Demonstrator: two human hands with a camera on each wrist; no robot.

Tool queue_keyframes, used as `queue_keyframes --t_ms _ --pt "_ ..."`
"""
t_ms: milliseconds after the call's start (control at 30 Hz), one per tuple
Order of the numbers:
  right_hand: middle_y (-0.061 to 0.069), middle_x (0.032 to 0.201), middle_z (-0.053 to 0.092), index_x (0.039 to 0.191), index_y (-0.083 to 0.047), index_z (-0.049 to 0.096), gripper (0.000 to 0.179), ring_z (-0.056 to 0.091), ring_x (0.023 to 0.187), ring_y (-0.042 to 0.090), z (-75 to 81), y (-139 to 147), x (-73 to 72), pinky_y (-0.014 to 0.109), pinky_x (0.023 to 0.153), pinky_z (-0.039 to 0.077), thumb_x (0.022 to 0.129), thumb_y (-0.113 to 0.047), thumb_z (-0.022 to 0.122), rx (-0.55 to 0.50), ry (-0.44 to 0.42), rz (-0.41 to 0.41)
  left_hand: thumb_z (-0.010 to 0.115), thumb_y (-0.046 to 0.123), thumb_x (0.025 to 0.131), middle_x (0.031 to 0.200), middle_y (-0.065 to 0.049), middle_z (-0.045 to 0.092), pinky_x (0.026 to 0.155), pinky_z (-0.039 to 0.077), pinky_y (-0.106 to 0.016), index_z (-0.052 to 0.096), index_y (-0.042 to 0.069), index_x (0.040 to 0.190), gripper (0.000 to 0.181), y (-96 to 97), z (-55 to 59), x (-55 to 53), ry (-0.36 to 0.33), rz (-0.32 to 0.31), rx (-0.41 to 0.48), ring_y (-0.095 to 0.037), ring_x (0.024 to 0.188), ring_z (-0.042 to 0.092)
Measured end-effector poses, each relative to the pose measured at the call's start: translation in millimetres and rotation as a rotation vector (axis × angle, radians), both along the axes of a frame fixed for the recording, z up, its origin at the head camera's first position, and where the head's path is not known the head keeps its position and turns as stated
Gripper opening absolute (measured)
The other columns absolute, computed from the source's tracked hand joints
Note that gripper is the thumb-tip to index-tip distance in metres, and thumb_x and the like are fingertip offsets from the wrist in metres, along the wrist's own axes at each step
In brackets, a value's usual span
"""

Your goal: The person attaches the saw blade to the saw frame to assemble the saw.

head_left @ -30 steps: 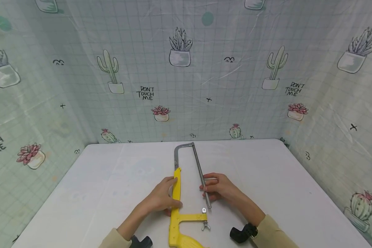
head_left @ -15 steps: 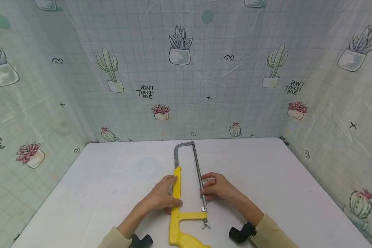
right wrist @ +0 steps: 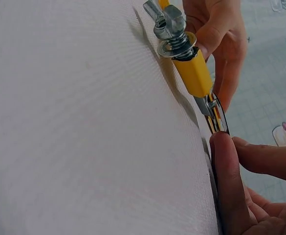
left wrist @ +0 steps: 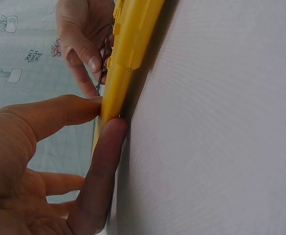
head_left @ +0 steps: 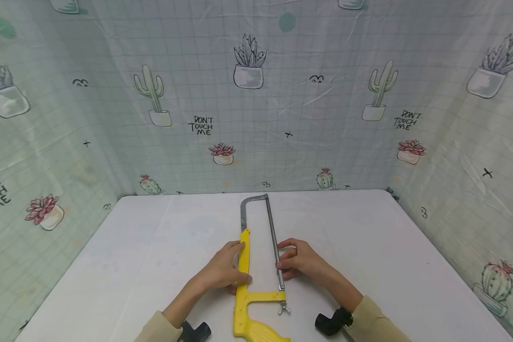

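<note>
A hacksaw with a yellow frame and grey front bow lies on the white table, handle towards me. My left hand grips the yellow back of the frame between thumb and fingers. Along the right side runs the grey blade, joined to the bow at its far end. My right hand pinches the blade near its lower end, which meets the blade holder on the yellow cross arm. Below that arm sits a wing nut, seen close with its threaded bolt in the right wrist view.
The white table reaches back to a cloth backdrop printed with cacti, which also stands on both sides. A black wrist camera sits at the right sleeve, another black camera by the left sleeve.
The blade's lower end has swung left and slightly up from beside the cross arm onto the holder, with my right hand pinching it. My left hand stays on the frame.
</note>
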State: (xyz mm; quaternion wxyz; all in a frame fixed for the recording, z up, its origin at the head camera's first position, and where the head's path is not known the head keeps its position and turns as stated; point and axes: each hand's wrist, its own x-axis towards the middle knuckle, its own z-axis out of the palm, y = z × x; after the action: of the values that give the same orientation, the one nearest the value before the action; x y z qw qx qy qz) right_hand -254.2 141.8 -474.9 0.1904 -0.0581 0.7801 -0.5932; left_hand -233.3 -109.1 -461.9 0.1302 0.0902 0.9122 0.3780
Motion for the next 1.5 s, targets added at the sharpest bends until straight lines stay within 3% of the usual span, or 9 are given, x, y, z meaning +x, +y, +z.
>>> queue_keyframes --t_ms 900,967,1033,1167,1367,1500 --pt "0.008 0.078 0.073 0.13 0.004 0.054 0.047 0.067 0.057 0.014 4.8 0 -1.8 0.034 0.059 0.061 0.089 -0.003 0.075 0.096 0.077 0.033 0.091 0.023 0.076 0.164 -0.022 0.033 0.049 0.053 -0.028 0.043 0.007 0.155 0.094 2.8 3.3 -2.8 0.02 0.018 -0.005 -0.015 0.057 0.061" --pt "0.007 0.076 0.072 0.126 0.003 0.056 0.042 0.067 0.056 0.014 4.9 1 -1.7 0.034 0.059 0.06 0.089 -0.004 0.076 0.107 0.073 0.036 0.091 0.024 0.076 0.164 -0.021 0.034 0.051 0.054 -0.029 0.044 0.007 0.155 0.094 2.7 3.6 -3.0 0.022 0.018 -0.012 -0.016 0.063 0.063" --pt "0.006 0.073 0.071 0.12 0.003 0.058 0.036 0.067 0.055 0.014 4.8 1 -1.2 0.033 0.058 0.06 0.09 -0.005 0.076 0.123 0.076 0.041 0.091 0.026 0.075 0.163 -0.021 0.036 0.055 0.056 -0.031 0.045 0.007 0.154 0.094 2.3 4.2 -3.4 0.034 0.013 -0.027 -0.02 0.082 0.066" --pt "0.005 0.07 0.069 0.11 0.001 0.059 0.028 0.067 0.053 0.013 4.2 2 0.4 0.031 0.057 0.059 0.09 -0.007 0.076 0.161 0.091 0.054 0.091 0.026 0.075 0.163 -0.02 0.037 0.058 0.056 -0.032 0.045 0.008 0.154 0.093 0.8 3.1 -2.8 0.031 0.002 -0.025 -0.025 0.107 0.061" --pt "0.005 0.071 0.069 0.106 -0.004 0.06 0.026 0.068 0.054 0.014 5.7 3 6.2 0.031 0.055 0.058 0.092 -0.019 0.077 0.222 0.06 0.064 0.091 0.023 0.076 0.164 -0.022 0.033 0.05 0.054 -0.03 0.043 0.008 0.156 0.094 -0.6 0.1 -1.0 -0.008 -0.007 0.019 -0.018 0.079 0.064" --pt "0.005 0.069 0.07 0.1 -0.005 0.061 0.028 0.066 0.051 0.013 9.1 12 16.1 0.03 0.053 0.058 0.093 -0.027 0.077 0.244 0.005 0.156 0.091 0.021 0.075 0.164 -0.023 0.032 0.05 0.054 -0.03 0.042 0.007 0.156 0.095 -0.1 -1.2 -0.7 -0.023 -0.003 0.022 -0.016 0.073 0.064"
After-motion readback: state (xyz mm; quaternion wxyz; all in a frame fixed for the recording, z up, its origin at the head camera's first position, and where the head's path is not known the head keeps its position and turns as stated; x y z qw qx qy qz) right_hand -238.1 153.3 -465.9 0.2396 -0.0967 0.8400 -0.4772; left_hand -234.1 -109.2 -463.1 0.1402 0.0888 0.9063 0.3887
